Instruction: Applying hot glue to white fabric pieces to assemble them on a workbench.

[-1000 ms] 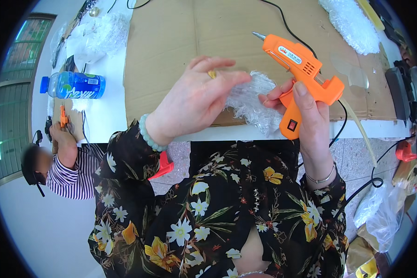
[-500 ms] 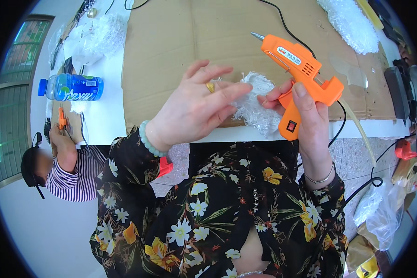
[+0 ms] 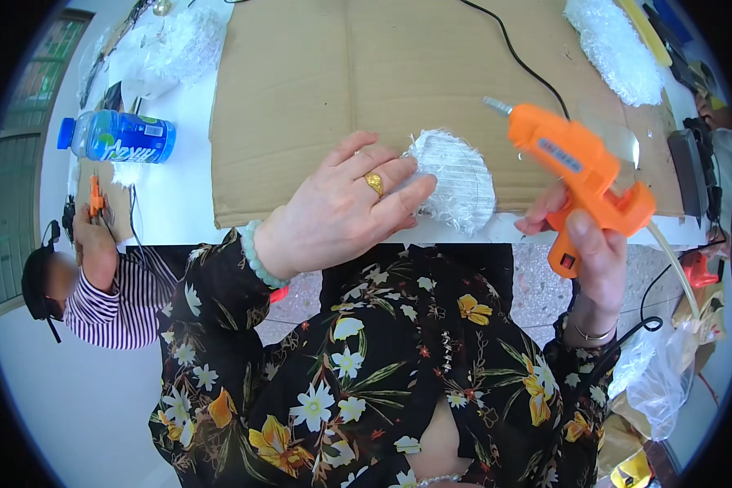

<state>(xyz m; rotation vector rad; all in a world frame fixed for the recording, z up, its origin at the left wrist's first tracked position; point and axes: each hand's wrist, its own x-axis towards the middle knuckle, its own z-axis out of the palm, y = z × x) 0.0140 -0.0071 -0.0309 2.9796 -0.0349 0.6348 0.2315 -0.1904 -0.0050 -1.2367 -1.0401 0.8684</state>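
I am looking down at my two hands over the tabletop (image 3: 179, 203). My left hand (image 3: 346, 207) is lying flat, with its fingers spread and apart, and it is pressing on a white round fluffy pad (image 3: 455, 179). That pad is peeking out just past my left fingertips, and it is sitting on a big brown cardboard sheet (image 3: 301, 98) near the edge closest to me. My right hand (image 3: 598, 248) is wrapping its grip tight around the handle of an orange glue gun (image 3: 577, 167). The gun is sitting just to the right of the pad, not touching it, and its metal tip is pointing up and away to the left of my right grip. A black cord (image 3: 520, 61) is running across the cardboard beyond the gun. Far off to the left of my left hand, a blue bottle (image 3: 118, 137) is lying on its side. Another person in a striped sleeve (image 3: 114, 301) is sitting at the left, and their hand is holding a small orange tool (image 3: 96, 197). A clear bubbly bag (image 3: 614, 49) is lying far above my right grip.
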